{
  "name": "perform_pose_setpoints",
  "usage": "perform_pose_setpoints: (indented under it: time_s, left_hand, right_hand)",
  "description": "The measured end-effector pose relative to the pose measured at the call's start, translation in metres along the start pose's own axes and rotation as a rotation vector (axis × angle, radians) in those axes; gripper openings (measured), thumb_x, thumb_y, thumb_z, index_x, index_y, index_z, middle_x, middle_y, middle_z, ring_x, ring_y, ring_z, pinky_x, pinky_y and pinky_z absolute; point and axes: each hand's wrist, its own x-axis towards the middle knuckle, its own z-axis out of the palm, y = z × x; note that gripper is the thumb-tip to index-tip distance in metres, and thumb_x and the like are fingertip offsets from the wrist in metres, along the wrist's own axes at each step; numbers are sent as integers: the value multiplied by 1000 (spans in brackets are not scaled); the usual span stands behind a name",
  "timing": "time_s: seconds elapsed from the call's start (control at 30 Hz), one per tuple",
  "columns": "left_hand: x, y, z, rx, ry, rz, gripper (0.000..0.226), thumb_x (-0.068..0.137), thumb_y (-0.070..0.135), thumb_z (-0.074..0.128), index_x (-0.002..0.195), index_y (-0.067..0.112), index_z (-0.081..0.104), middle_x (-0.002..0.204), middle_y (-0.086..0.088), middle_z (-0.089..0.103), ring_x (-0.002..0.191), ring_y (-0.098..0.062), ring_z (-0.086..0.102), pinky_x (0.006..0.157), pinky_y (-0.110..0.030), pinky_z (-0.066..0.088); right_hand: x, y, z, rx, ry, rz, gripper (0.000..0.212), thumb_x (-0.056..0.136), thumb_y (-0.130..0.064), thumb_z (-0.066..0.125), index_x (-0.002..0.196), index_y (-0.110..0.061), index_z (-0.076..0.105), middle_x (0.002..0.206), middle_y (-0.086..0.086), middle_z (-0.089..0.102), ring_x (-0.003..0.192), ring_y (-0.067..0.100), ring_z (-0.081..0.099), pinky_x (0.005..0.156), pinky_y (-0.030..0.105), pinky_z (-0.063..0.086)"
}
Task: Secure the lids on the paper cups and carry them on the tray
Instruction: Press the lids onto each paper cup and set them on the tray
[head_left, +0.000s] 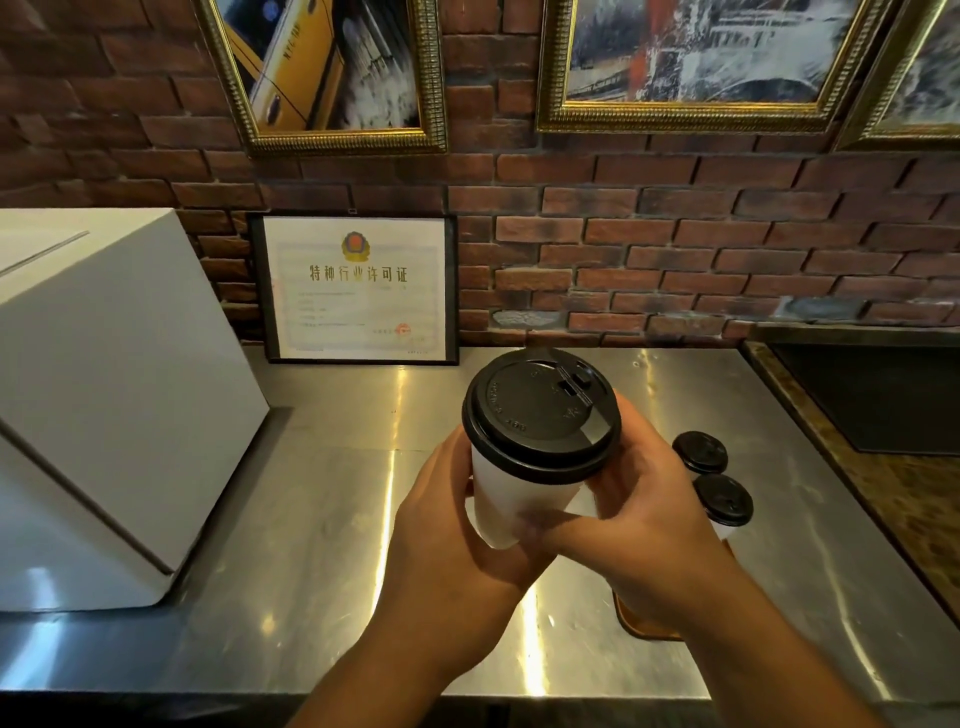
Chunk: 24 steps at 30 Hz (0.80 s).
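Note:
I hold a white paper cup (511, 506) with a black lid (540, 413) up in the air over the steel counter. My left hand (457, 525) grips the cup's body from the left and below. My right hand (644, 499) grips it from the right, thumb near the lid's rim. The lid sits slightly tilted on the cup. Behind my right hand two more white cups with black lids (700, 451) (723, 500) stand on a brown tray (639, 626), which my right arm mostly hides.
A steel counter (332, 519) runs below. A large white box (104, 405) stands at left. A framed certificate (358, 288) leans on the brick wall. A dark stone counter with a black mat (878, 395) lies at right.

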Motion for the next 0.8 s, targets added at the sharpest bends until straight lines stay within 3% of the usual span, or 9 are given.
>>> perform_pose_setpoints:
  time_s: [0.07,0.13,0.2,0.27,0.37,0.47,0.63,0.73,0.8]
  left_hand:
    - [1,-4,2,8,-2,-27,69,66,57,85,122,62,46,113,63,47,115,33,44,74,12,33]
    - [4,-6,5,7,-18,-80,65,66,49,82,117,55,43,109,55,53,109,36,44,77,14,30]
    - [6,-4,8,15,-127,-132,60,82,33,83,121,47,39,137,31,50,121,18,52,98,7,32]
    - [6,2,4,39,-214,-179,67,92,23,79,133,42,29,154,10,45,139,-5,47,116,-12,28]
    - [11,3,-2,28,-248,-183,70,95,22,76,145,37,28,150,13,43,142,-10,44,116,-13,23]
    - [15,-4,-6,-104,-407,-229,61,107,12,55,159,13,23,165,-4,34,152,-20,36,119,-17,13]
    - [7,4,3,20,-116,-100,71,76,33,90,124,52,42,138,23,55,122,1,57,100,-5,45]
    - [5,-3,5,-13,-15,-37,72,63,57,85,123,58,44,120,44,53,114,25,50,80,9,39]
    - [7,-8,5,-31,22,-19,70,65,67,83,124,58,47,115,51,56,116,24,51,78,8,41]
  right_hand:
    - [0,-1,0,-1,-4,7,81,58,-33,94,121,-68,59,131,-24,69,127,0,63,97,18,56]
    - [0,0,-2,-5,21,12,82,57,-30,97,122,-64,60,130,-24,70,126,0,64,98,20,57]
    - [1,2,-2,0,33,11,84,57,-25,98,124,-59,61,129,-23,71,124,0,65,96,21,58]
    - [2,3,-2,14,30,-1,84,55,-29,97,124,-60,61,129,-23,70,125,1,64,93,19,58]
    - [3,2,-2,16,-5,-14,83,58,-29,95,122,-66,59,131,-23,69,126,0,63,93,16,56]
    - [4,4,-2,7,-17,-25,80,63,-28,95,126,-63,59,132,-20,70,128,3,63,95,18,56]
    - [5,11,0,17,70,-43,81,58,-30,97,123,-62,61,128,-21,71,124,-1,64,89,15,57]
    - [5,12,1,22,65,-50,83,60,-26,96,124,-63,59,129,-23,70,126,-2,62,90,12,55]
    - [6,11,1,31,23,-53,84,64,-21,95,130,-59,58,133,-19,68,129,3,61,95,15,55]
